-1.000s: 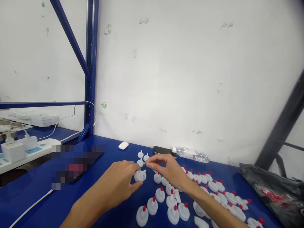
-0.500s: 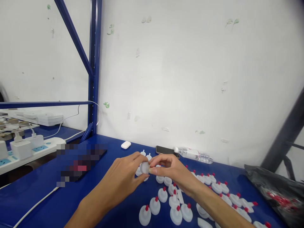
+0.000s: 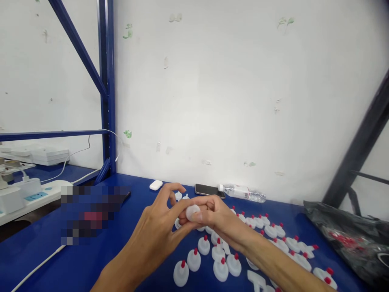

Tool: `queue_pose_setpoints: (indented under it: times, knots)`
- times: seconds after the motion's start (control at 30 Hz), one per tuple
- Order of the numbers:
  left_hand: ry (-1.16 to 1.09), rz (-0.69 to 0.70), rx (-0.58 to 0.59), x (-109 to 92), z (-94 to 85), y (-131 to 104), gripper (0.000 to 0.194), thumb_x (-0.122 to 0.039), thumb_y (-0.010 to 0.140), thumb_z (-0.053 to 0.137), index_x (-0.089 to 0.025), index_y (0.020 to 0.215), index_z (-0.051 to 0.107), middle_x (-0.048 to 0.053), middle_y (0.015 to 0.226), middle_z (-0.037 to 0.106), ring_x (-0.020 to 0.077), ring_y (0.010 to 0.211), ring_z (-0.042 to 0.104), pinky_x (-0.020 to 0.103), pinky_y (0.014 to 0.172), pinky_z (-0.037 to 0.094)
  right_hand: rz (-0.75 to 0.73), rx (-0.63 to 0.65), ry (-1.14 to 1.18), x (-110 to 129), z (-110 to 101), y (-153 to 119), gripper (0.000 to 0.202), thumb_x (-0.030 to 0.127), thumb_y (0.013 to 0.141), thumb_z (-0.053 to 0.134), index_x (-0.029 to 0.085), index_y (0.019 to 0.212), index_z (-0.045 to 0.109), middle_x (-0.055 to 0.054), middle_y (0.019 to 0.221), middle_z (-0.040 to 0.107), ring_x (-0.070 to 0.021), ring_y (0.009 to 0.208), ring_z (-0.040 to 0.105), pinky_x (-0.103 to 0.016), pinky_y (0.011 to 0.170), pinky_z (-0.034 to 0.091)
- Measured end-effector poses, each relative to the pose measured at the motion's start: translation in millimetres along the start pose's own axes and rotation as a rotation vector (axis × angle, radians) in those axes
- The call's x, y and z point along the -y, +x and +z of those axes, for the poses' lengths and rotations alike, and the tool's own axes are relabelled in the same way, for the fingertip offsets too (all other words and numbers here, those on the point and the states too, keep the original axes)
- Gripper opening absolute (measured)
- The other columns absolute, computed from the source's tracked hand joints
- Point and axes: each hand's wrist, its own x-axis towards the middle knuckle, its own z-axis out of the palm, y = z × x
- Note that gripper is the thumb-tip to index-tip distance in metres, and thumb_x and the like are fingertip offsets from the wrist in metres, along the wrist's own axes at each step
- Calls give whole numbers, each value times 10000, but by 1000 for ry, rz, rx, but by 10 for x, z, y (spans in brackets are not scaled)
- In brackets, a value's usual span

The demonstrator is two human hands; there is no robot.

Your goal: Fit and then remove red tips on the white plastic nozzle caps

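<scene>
A small white translucent round piece [image 3: 192,212] is held up between both hands above the blue table [image 3: 146,271]. My right hand [image 3: 212,213] pinches it, with the thumb across its lower right. My left hand [image 3: 162,219] is closed round its left side, thumb below and fingers against it and my right fingers, with the index finger raised. Behind the hands stand a few white pieces [image 3: 178,196] without red tips. Several white round pieces with red tips [image 3: 181,273] are spread over the table, in front and to the right.
A black phone [image 3: 209,191], a clear bottle [image 3: 243,192] and a white case [image 3: 156,185] lie along the wall. A black plastic bag [image 3: 349,239] is at the right. At the left are a power strip [image 3: 45,200], a white cable and a blurred dark object.
The view has shifted slightly right. My right thumb now lies over the face of the white piece, and my left index finger has lifted.
</scene>
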Motion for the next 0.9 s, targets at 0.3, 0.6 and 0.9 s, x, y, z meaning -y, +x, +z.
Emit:
queue_pose_setpoints:
  times: [0.3, 0.6, 0.9]
  knots:
    - [237, -163, 343, 59, 108, -53, 428, -340, 995, 344, -311, 1409, 450, 89, 1305, 529, 244, 974, 665, 348, 681, 571, 56, -200, -204, 104, -373, 83, 351, 383, 834, 727, 166, 1106, 684, -88, 1006, 734, -221, 994, 700, -334, 901, 525]
    - [298, -243, 687, 161, 350, -206, 505, -287, 918, 414, -283, 1420, 476, 116, 1427, 494, 297, 1151, 610, 410, 830, 571, 214, -271, -824, 16, -804, 134, 289, 473, 909, 586, 193, 972, 620, -55, 953, 738, -182, 863, 688, -266, 712, 510]
    - [212, -201, 704, 192, 329, -210, 399, -227, 872, 435, -305, 1241, 565, 77, 1272, 579, 273, 916, 685, 396, 729, 538, 148, -263, -1127, -143, -936, 150, 243, 386, 890, 598, 191, 870, 742, -66, 943, 750, -224, 865, 681, -321, 747, 481]
